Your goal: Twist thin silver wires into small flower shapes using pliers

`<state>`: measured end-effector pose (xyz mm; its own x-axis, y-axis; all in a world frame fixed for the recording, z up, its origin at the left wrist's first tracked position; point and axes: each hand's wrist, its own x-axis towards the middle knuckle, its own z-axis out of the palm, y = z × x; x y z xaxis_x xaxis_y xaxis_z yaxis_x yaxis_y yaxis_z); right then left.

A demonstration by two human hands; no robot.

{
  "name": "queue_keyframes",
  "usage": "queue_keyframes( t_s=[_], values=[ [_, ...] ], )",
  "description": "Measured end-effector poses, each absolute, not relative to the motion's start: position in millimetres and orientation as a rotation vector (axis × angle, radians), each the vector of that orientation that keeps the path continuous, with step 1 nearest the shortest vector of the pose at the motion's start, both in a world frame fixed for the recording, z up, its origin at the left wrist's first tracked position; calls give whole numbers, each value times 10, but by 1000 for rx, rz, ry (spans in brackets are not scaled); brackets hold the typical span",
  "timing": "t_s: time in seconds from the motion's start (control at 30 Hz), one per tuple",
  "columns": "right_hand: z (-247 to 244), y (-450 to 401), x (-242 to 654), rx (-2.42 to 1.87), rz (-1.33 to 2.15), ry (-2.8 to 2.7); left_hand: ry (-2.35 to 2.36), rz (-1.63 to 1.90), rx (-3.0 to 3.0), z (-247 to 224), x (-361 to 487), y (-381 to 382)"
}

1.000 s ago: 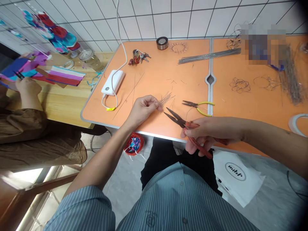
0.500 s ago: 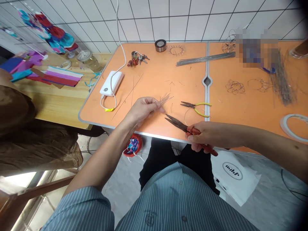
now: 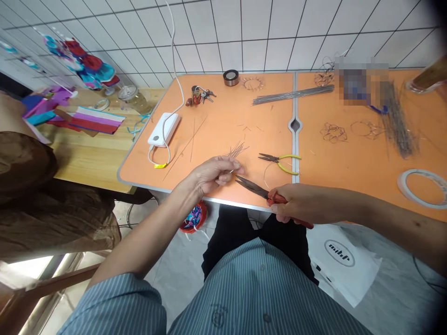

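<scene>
My left hand (image 3: 219, 173) is closed in a pinch over the table's front, a thin piece of wire (image 3: 231, 171) glinting at its fingertips. Just behind those fingers lies a small pile of short wires (image 3: 238, 150). My right hand (image 3: 288, 201) is wrapped round the red handles of long-nose pliers (image 3: 254, 187). Their dark jaws point left, slightly parted, their tips close to my left fingertips. Past them a second pair of pliers, with yellow handles (image 3: 288, 165), rests on the table near a loose curved wire (image 3: 265, 174).
On the orange table (image 3: 216, 130) are a white power bank (image 3: 165, 130) with a cable, keys (image 3: 200, 95), a tape roll (image 3: 231, 77), a bundle of straight wires (image 3: 293, 95) and bent wire shapes (image 3: 334, 132). A white tape ring (image 3: 401, 186) lies right. Another person sits at left.
My left hand has come away from the short-wire pile toward me and turned, now pinching a wire piece. The pliers have shifted slightly left, staying near it. The view has tilted a little.
</scene>
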<state>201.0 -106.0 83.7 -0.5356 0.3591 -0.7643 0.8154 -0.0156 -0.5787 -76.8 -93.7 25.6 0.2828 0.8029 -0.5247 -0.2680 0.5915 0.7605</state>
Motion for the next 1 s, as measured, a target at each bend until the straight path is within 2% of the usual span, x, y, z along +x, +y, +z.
queue_keyframes(
  t_s=[0.2,0.33,0.47,0.6,0.73,0.8,0.83,0.87,0.93,1.0],
  values=[
    [837,-1134,2407,1329,-1338,2151,1110,1040,723,373,-952,-996],
    [672,-980,2816,1976,-561,2201,1118,1022,754,387,-1091,-1025],
    [417,-782,3087,2143,-73,2025,1095,1031,730,362,-1076,-1031],
    [262,-725,3260,2093,37,2001,1065,1013,680,358,-1041,-1010],
    [398,-709,3134,2074,56,2135,1020,989,599,376,-1015,-964],
    [527,-701,2857,2131,-141,2418,1000,982,565,396,-971,-940],
    [586,-696,2670,2144,-433,2594,991,977,556,409,-939,-930],
    [632,-686,2463,2093,-900,2650,983,972,553,424,-902,-924],
    [672,-647,2041,1891,-1749,2478,968,953,558,452,-822,-921],
    [641,-583,1682,1797,-2262,2213,958,931,571,472,-752,-927]
  ],
)
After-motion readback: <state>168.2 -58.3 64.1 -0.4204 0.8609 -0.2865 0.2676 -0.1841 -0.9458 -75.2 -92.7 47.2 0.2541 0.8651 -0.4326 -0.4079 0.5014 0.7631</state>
